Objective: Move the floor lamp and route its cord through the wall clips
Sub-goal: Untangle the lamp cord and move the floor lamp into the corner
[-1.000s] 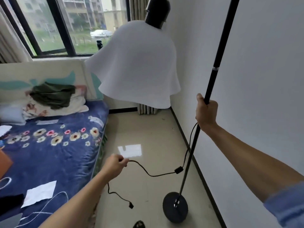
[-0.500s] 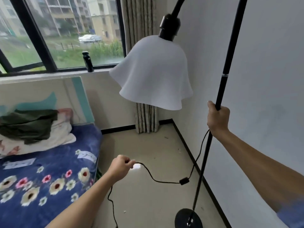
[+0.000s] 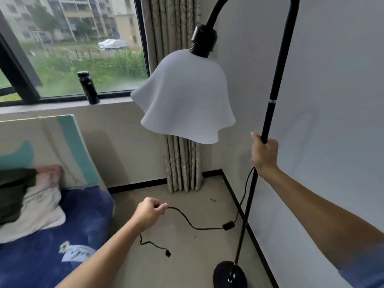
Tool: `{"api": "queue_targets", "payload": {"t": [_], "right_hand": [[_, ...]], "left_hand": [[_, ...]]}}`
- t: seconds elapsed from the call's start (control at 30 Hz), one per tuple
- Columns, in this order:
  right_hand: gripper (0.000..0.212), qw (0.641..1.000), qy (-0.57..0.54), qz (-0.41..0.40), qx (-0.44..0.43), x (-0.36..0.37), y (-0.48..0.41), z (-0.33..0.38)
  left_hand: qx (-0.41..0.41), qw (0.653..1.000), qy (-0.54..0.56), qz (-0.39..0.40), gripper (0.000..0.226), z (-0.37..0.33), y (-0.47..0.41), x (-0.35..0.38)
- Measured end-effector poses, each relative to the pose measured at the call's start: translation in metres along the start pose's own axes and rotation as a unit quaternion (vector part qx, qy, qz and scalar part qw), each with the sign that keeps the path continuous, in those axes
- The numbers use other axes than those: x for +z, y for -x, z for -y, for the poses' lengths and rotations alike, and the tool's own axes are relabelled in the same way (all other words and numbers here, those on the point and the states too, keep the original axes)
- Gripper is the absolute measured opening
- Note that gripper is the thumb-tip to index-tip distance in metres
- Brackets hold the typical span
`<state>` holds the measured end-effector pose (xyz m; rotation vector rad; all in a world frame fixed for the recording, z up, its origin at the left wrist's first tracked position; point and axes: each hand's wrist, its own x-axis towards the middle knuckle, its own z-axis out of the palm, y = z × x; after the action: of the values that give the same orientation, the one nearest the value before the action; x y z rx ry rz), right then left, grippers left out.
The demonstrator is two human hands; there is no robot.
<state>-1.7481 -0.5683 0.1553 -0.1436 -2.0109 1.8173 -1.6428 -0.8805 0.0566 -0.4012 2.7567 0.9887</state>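
Black lamp pole [image 3: 271, 88] inside right hand [image 3: 264, 154] grip; cord [image 3: 193, 225] pinched in left hand [image 3: 149, 213] grip

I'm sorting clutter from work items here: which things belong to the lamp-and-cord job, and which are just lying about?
Job: floor lamp pole in the right hand; cord in the left hand; inline switch; plug; base.

Lying about: black bottle, pillow, dark garment.

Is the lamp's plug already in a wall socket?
No, the plug dangles loose above the floor, on the cord below the left hand.
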Motion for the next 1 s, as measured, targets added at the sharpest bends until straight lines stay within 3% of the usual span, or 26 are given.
{"api": "queue_targets", "payload": {"t": [0.63, 1.0], "right_hand": [[0.050, 0.999, -0.016, -0.030, 0.027, 0.222, -0.345, -0.078], [0.050, 0.997, -0.041, 0.046, 0.055, 0.306, -0.511, -0.147]], "left_hand": [[0.018, 0.997, 0.036, 0.058, 0.037, -0.078, -0.389, -0.057], [-0.073, 0.996, 0.033, 0.038, 0.035, -0.115, -0.531, -0.051]]}}
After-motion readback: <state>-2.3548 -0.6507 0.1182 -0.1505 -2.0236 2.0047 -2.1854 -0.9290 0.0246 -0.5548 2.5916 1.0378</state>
